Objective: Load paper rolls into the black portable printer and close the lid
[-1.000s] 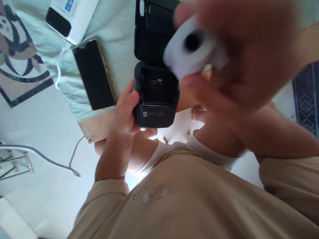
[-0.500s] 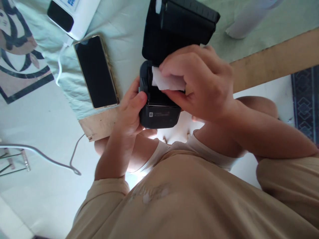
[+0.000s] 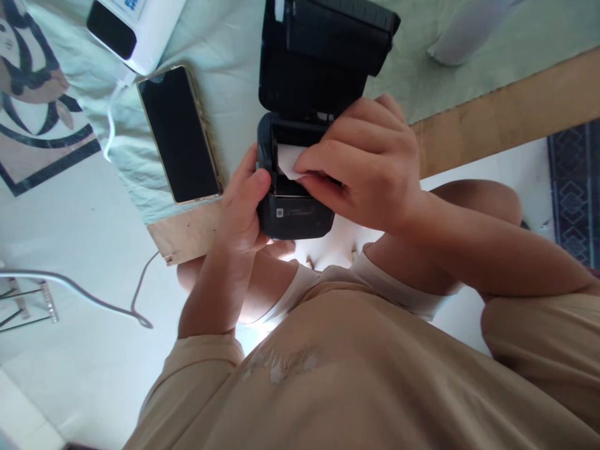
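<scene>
Since the earlier frame, right hand (image 3: 370, 165) has sunk lower into the open bay of the small black printer (image 3: 294, 194); the white paper roll (image 3: 287, 160) now sits deeper, only its left end and a corner of loose paper showing past the fingertips. Printer itself barely shifted; lid (image 3: 323, 56) hinged back, just beyond the right fingers.

Right fingers: narrow, curled and pinched on the roll, thumb below, index on top. Left hand (image 3: 244, 209): fingers wrapped round the printer's left side, thumb on the bay's edge, bracing the body at the rim of the desk (image 3: 492, 109).

Risks, as judged from this frame:
- Roll seated skewed. The right hand covers most of the bay, so alignment under the fingers cannot be checked; a tilted roll would jam or feed crooked.
- Loose end tucked beneath the roll or folded under the fingertips; closing the lid would then trap no leader.
- Printer overhangs the desk edge and is held by one hand; downward pressure from the right fingers could tip it toward the lap.
- Phone (image 3: 179, 134) lies just left of the left fingers, a white device (image 3: 135, 28) with cable beyond it; a slipping elbow could knock either.
</scene>
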Motion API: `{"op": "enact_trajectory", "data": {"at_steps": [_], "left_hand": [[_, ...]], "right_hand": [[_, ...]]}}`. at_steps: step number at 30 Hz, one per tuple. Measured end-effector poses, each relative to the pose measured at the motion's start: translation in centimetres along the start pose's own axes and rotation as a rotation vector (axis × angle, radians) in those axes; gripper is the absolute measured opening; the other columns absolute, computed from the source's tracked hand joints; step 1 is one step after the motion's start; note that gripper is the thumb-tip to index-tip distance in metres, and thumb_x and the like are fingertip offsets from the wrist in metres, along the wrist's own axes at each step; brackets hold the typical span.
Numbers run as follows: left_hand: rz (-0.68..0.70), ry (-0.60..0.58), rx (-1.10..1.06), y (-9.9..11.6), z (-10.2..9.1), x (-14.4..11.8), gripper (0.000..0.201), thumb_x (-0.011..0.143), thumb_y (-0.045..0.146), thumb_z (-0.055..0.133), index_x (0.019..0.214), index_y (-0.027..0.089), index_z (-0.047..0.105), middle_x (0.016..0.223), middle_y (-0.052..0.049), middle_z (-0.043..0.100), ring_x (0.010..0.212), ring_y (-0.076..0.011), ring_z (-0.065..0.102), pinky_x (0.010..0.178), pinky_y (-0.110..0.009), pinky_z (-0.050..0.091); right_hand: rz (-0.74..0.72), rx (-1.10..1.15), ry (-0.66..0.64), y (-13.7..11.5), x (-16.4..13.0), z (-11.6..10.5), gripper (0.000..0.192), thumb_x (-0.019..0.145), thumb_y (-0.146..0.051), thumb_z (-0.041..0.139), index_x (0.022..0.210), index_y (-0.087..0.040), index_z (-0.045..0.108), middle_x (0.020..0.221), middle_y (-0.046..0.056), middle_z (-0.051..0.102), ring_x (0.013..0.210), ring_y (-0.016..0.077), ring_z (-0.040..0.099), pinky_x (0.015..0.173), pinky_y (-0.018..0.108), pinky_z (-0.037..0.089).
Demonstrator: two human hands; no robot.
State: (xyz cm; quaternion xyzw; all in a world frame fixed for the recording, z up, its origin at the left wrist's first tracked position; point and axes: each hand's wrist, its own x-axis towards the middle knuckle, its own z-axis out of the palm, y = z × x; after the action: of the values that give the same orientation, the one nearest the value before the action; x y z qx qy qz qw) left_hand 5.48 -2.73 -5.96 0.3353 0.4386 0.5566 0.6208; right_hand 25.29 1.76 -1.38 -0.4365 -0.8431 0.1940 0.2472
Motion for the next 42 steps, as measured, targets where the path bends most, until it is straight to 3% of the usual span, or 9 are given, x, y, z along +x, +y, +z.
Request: {"op": "enact_trajectory", "data": {"at_steps": [4, 7, 11, 16, 22, 26, 31, 36, 42], "left_hand": [[0.005, -0.003, 0.037, 0.0, -0.4, 0.3, 0.049, 0.088, 0.067, 0.087, 0.106, 0.023, 0.075, 0.089, -0.003, 0.069, 0.112, -0.0284, 0.077, 0.091, -0.035, 0.063], [0.006, -0.014, 0.055, -0.1, -0.6, 0.4, 0.052, 0.086, 0.069, 0.088, 0.110, 0.024, 0.076, 0.089, -0.004, 0.070, 0.111, -0.0290, 0.077, 0.084, -0.033, 0.060], [0.046, -0.120, 0.024, -0.2, -0.9, 0.7, 0.049, 0.082, 0.057, 0.096, 0.119, 0.028, 0.079, 0.096, -0.002, 0.076, 0.087, -0.0208, 0.075, 0.071, -0.029, 0.058], [0.115, -0.248, -0.007, 0.0, -0.8, 0.8, 0.057, 0.083, 0.032, 0.096, 0.137, 0.038, 0.076, 0.125, 0.002, 0.080, 0.091, -0.0162, 0.077, 0.071, -0.026, 0.061], [0.183, -0.240, 0.080, -0.5, -1.4, 0.8, 0.085, 0.076, 0.044, 0.100, 0.152, 0.037, 0.062, 0.140, -0.004, 0.073, 0.128, -0.0322, 0.075, 0.083, -0.035, 0.066], [0.184, -0.275, 0.067, -0.8, -1.5, 0.8, 0.081, 0.082, 0.045, 0.094, 0.154, 0.036, 0.058, 0.144, -0.006, 0.070, 0.137, -0.0352, 0.072, 0.088, -0.039, 0.067], [0.150, -0.271, 0.060, -1.3, -1.7, 1.0, 0.087, 0.079, 0.052, 0.095, 0.155, 0.040, 0.055, 0.143, -0.004, 0.070, 0.122, -0.0325, 0.078, 0.081, -0.036, 0.067], [0.182, -0.321, -0.003, -1.7, -2.1, 1.3, 0.074, 0.085, 0.048, 0.091, 0.152, 0.041, 0.061, 0.143, -0.003, 0.071, 0.111, -0.0267, 0.079, 0.075, -0.033, 0.066], [0.191, -0.331, 0.085, -1.5, -2.3, 1.3, 0.086, 0.083, 0.039, 0.091, 0.160, 0.037, 0.052, 0.142, -0.005, 0.071, 0.105, -0.0250, 0.079, 0.077, -0.033, 0.064]], "right_hand": [[-0.249, -0.064, 0.244, 0.5, -1.0, 1.1, 0.049, 0.117, -0.049, 0.044, 0.093, -0.026, 0.081, 0.087, -0.002, 0.073, 0.094, 0.0121, 0.065, 0.085, 0.036, 0.043], [-0.338, -0.098, 0.355, 0.2, -1.4, 1.7, 0.039, 0.116, -0.044, 0.052, 0.097, -0.028, 0.082, 0.092, -0.004, 0.075, 0.096, 0.0115, 0.066, 0.085, 0.036, 0.042], [-0.440, -0.016, 0.312, 0.2, -1.5, 1.7, 0.039, 0.115, -0.051, 0.054, 0.099, -0.026, 0.080, 0.095, -0.007, 0.077, 0.096, 0.0103, 0.066, 0.087, 0.037, 0.042], [-0.368, 0.006, 0.271, 0.3, -1.7, 1.3, 0.037, 0.117, -0.043, 0.048, 0.102, -0.026, 0.077, 0.097, -0.004, 0.075, 0.105, 0.0131, 0.067, 0.091, 0.038, 0.045], [-0.205, -0.093, 0.161, 0.1, -1.9, 0.7, 0.052, 0.117, -0.058, 0.038, 0.117, -0.024, 0.077, 0.113, 0.005, 0.072, 0.119, 0.0185, 0.062, 0.099, 0.038, 0.045], [-0.213, -0.031, 0.099, 0.3, -1.8, 0.4, 0.050, 0.116, -0.062, 0.039, 0.130, -0.027, 0.073, 0.122, 0.005, 0.071, 0.123, 0.0208, 0.061, 0.100, 0.040, 0.047], [-0.237, -0.013, 0.135, 0.9, -1.8, 0.5, 0.047, 0.114, -0.063, 0.043, 0.132, -0.029, 0.070, 0.126, 0.003, 0.070, 0.124, 0.0213, 0.060, 0.099, 0.040, 0.045], [-0.226, 0.019, 0.075, 0.4, -2.2, 0.1, 0.037, 0.113, -0.056, 0.051, 0.136, -0.030, 0.067, 0.132, 0.003, 0.069, 0.130, 0.0245, 0.061, 0.103, 0.042, 0.046], [-0.272, 0.026, 0.119, 0.3, -2.1, -0.3, 0.051, 0.115, -0.063, 0.039, 0.131, -0.025, 0.069, 0.123, 0.007, 0.069, 0.122, 0.0220, 0.063, 0.101, 0.041, 0.047]]}}
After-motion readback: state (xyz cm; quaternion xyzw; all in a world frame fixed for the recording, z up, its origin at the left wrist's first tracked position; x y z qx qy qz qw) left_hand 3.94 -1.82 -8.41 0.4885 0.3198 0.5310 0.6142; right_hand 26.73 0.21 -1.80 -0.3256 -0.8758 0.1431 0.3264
